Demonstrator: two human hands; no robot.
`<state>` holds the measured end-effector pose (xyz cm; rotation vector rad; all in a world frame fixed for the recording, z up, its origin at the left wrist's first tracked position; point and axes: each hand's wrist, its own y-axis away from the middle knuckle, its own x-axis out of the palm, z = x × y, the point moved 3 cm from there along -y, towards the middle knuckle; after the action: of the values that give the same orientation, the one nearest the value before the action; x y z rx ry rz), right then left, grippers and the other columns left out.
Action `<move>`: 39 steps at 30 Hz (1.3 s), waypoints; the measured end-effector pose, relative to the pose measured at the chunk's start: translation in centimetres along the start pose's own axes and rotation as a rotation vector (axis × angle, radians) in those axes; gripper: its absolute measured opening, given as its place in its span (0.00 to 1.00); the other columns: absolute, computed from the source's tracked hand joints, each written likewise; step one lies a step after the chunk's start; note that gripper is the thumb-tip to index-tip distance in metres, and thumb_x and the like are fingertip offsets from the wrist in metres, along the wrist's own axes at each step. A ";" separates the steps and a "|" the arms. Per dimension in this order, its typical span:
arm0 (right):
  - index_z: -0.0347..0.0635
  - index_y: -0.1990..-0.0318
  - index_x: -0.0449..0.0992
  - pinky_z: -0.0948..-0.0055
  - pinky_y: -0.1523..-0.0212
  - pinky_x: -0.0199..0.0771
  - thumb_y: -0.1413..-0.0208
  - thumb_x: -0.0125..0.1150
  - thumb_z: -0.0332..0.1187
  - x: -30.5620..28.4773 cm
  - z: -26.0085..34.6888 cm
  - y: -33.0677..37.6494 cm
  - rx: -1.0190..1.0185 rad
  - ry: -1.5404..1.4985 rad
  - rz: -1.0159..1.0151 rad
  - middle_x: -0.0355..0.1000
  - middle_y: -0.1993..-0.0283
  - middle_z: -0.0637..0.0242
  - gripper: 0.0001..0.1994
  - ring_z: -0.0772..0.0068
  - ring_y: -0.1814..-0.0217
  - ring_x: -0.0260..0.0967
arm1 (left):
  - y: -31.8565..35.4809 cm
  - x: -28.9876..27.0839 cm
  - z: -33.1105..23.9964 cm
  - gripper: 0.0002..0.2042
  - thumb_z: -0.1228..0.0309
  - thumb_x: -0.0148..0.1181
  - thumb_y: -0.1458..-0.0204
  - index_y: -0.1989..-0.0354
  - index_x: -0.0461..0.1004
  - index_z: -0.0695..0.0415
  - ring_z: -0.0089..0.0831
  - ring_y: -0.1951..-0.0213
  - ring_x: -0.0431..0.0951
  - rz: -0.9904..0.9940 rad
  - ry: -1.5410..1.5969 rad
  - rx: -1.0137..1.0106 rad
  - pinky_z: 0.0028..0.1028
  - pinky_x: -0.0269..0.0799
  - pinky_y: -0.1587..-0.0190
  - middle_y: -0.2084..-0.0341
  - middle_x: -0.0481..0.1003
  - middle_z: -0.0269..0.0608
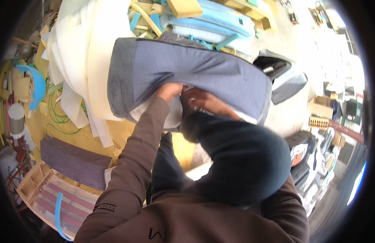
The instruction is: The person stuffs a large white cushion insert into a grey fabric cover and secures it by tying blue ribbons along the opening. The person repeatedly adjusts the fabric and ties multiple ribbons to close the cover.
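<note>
Foam offcuts (86,44) crowd the yellow tabletop (94,137) — white strips, blue blocks. Above it a grey cushion cover (187,75) lies across both hands: left hand (169,91) and right hand (203,101) reach into its open edge, each grip half hidden — clenched or released, I cannot tell.

Strong daylight comes from the upper right and burns that corner out to white glare. The grey cushion cover (187,77) is evenly lit. The left side is dimmer. Fisheye bending and a black rim surround everything; the near dark sleeve (244,162) is blurred.
</note>
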<state>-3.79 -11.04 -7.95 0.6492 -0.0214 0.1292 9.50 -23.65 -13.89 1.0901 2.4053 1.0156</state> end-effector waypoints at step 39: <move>0.34 0.44 0.80 0.65 0.42 0.73 0.33 0.64 0.29 -3.5 1.0 -0.3 -0.503 0.475 -0.382 0.80 0.45 0.58 0.13 0.60 0.42 0.75 | 3.9 -0.4 4.6 0.19 0.66 0.57 0.35 0.37 0.76 0.58 0.50 0.34 0.73 -0.409 -0.435 0.485 0.43 0.66 0.32 0.36 0.75 0.56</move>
<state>-7.16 -12.27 -7.57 0.1006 0.5115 -0.0940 14.26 -19.92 -14.37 0.7878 2.3992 0.0484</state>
